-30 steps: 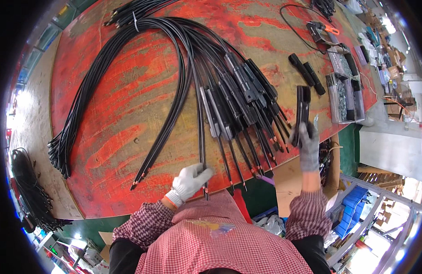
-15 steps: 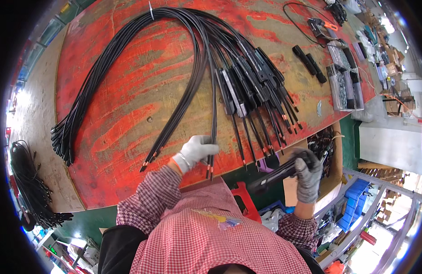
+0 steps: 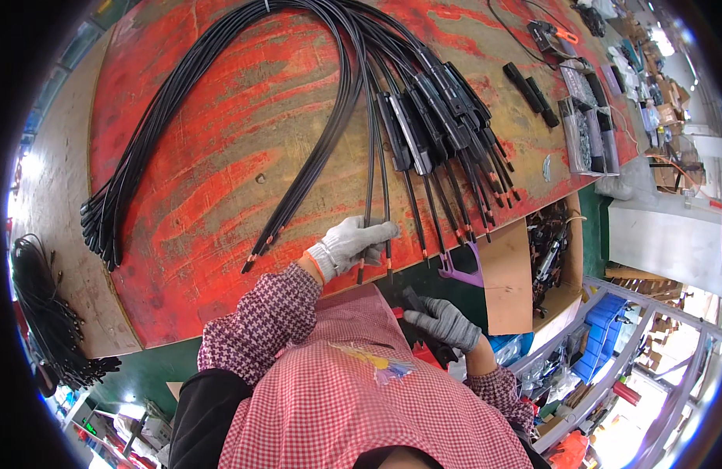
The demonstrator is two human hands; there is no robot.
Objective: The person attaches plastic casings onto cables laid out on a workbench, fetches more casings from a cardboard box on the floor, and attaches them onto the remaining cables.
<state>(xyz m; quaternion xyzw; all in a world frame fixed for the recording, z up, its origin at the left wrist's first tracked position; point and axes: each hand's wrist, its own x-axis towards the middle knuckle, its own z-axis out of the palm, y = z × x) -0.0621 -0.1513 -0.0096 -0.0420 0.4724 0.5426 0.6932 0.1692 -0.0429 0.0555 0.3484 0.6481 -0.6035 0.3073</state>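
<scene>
the gloved left hand [image 3: 350,243] has its fingers clamped on two black cables [image 3: 369,172] near the front edge of the red, worn surface [image 3: 197,250]. the gloved right hand [image 3: 448,323], past that edge, has its fingers wrapped around a black piece [image 3: 413,300]. black housings [image 3: 439,117] lie farther in.

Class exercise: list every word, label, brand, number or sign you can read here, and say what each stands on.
None can be read.
Long, black, plastic-looking pieces on the table: any marks are too small.
Red-and-white checked fabric apron: its yellow and blue print is too blurred to tell any lettering.
Brown cardboard boxes at far right: too small and blurred.
</scene>
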